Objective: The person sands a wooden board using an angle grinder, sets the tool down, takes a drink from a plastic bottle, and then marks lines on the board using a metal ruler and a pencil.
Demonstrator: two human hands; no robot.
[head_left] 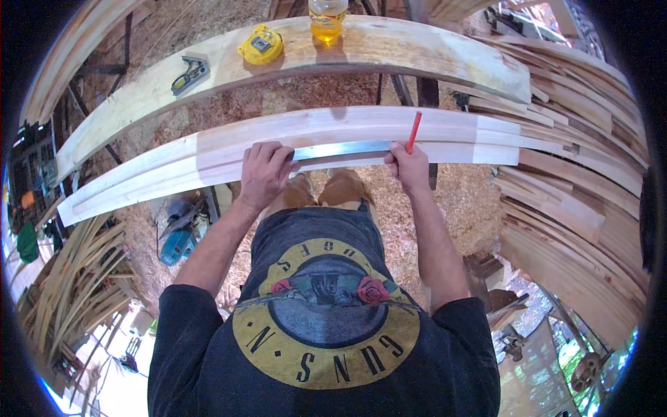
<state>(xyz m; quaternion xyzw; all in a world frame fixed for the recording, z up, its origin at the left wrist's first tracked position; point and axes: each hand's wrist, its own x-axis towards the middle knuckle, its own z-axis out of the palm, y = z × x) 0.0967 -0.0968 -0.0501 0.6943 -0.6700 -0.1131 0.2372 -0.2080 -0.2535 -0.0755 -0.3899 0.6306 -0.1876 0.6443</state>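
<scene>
A shiny metal ruler (340,149) lies along a long pale wooden board (458,132) in front of my body. My left hand (266,169) is closed on the ruler's left end, its fingertips on the metal. At the other end, my right hand (408,167) has its fingers curled at the ruler and grips a red pencil (415,132), which points up and away. A narrow raised strip or step runs lengthwise on the board; I cannot tell which. The undersides of both hands are hidden.
Beyond the board, a thick plank (396,52) carries a yellow tape measure (262,44), a small dark tool (190,75) and a bottle of yellow liquid (327,19). Stacked boards (570,229) stand right. A teal power tool (177,243) sits low left, near thin wood strips (76,278).
</scene>
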